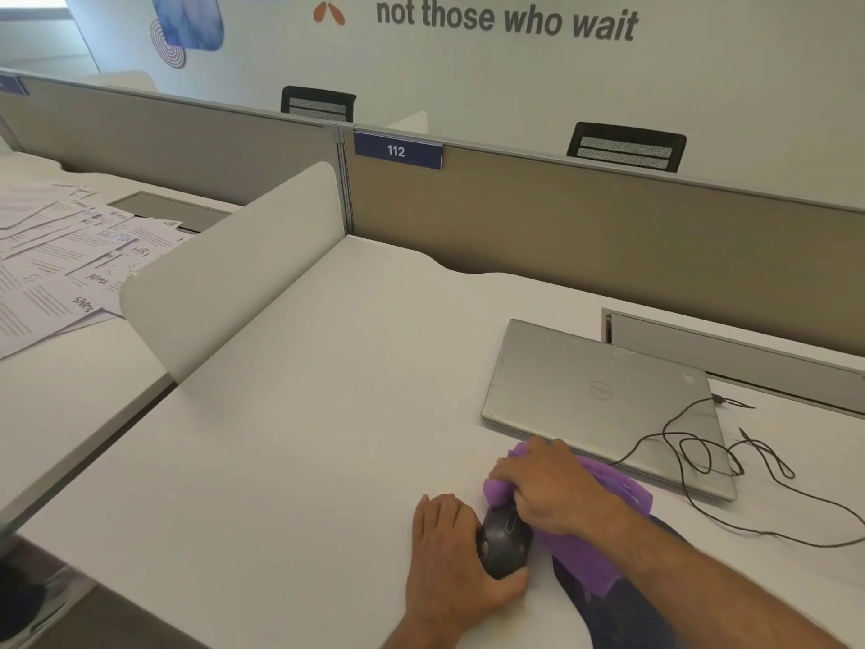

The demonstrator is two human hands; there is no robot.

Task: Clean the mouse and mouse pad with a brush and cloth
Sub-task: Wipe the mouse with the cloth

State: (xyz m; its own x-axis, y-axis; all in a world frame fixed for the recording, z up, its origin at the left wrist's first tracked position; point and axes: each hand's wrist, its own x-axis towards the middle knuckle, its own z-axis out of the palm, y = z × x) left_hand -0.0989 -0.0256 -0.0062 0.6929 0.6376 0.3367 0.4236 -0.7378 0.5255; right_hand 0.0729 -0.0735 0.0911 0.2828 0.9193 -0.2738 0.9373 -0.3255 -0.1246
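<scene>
A dark grey mouse (506, 541) rests on the white desk (299, 437) near its front edge. My left hand (451, 562) grips the mouse from its left side and rear. My right hand (547, 484) holds a purple cloth (573, 555) bunched against the front of the mouse. The cloth trails back under my right forearm. A dark blue mouse pad (608, 615) lies partly hidden beneath the cloth and arm. No brush is in view.
A shut silver laptop (599, 395) lies just behind my right hand, with a thin black cable (730, 466) looping over its corner and off to the right. A white divider panel (224, 274) stands at the left. Printed papers (61, 264) cover the neighbouring desk.
</scene>
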